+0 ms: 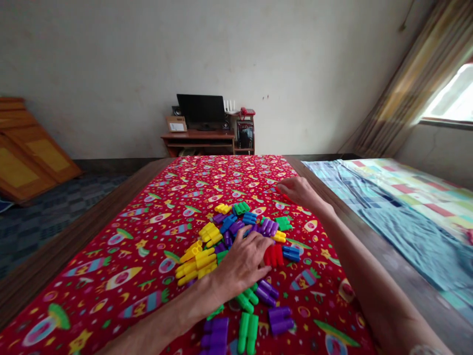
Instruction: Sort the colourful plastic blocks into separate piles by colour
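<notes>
Red ribbed plastic block [274, 256] lies on red printed cloth [155, 264] over brown bench [92, 222]; long axis runs near-to-far, leading end unclear. Left hand [249, 256]: digits spread at its left edge, grip undetermined. Blue plastic block [291, 253] just right. Right hand [297, 191]: curled, farther off; cannot tell contents.

Black monitor [200, 111], red telephone [247, 112], curtain [416, 81]

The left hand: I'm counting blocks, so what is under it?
At the left hand, a red block shows beside the fingers, and green blocks stick out past its near edge. Whatever lies beneath the palm is covered.
</notes>
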`<state>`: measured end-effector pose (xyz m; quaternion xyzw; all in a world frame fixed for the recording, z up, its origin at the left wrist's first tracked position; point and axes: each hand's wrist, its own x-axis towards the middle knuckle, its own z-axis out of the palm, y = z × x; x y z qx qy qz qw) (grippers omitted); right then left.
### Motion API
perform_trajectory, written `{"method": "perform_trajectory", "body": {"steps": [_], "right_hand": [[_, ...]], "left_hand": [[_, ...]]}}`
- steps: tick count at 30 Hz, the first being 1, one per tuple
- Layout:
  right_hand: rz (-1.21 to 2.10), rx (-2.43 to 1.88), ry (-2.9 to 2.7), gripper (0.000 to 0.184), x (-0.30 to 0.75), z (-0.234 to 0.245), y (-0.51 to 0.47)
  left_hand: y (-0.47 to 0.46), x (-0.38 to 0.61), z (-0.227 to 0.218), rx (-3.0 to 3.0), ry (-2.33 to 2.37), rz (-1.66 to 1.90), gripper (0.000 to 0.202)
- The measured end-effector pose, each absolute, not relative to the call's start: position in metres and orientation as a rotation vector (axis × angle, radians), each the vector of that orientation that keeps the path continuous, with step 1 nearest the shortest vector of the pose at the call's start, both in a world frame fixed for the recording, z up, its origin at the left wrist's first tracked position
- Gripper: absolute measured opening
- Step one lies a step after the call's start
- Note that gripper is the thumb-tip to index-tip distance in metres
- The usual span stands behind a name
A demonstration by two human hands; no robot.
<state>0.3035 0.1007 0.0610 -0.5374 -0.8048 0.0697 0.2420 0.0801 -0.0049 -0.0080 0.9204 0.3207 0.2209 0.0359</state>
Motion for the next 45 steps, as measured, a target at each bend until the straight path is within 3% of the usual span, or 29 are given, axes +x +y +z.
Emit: {"method": "perform_trajectory", "body": {"steps": [4,6,10,12,15,20,25,32,38,45], "right_hand": [[0.863,-0.977,-2.580,0.039,0.275,0.069,0.080],[0.915,-0.861,-2.585,0.034,0.261,0.067,0.072],[0.703,-0.908,-2.468,0.028,0.245,0.057,0.072],[0.610,-1.003,-2.401,0.031,0.251,0.053,0.081],[0.341,-1.297,-2.102,0.033,0.279,0.049,0.103],[-0.086,-1.832,-1.572,0.033,0.345,0.028,0.132],[-0.090,-2.165,-1.515,0.042,0.377,-0.001,0.137],[-0.092,-2.169,-1.577,0.044,0.370,0.001,0.136],[-0.100,-1.850,-1.842,0.040,0.331,0.020,0.129],[0.646,-1.115,-2.118,0.066,0.268,-0.010,0.116]], "left_hand": [[0.015,0.063,0.004,2.628,1.303,0.988,0.037],[0.026,0.054,0.009,2.518,1.454,1.054,0.033],[0.034,0.043,0.011,2.448,1.455,1.051,0.023],[0.035,0.041,0.011,2.448,1.415,1.051,0.029],[0.037,0.036,0.015,2.446,1.373,1.091,0.037],[0.051,0.021,0.022,2.546,1.334,0.982,0.023],[0.066,0.004,0.011,2.554,1.402,0.879,0.027],[0.077,-0.003,-0.012,2.587,1.277,0.742,0.040],[0.075,-0.004,0.001,2.611,1.209,0.732,0.044],[0.086,-0.016,-0.005,2.465,1.338,0.984,0.046]]}}
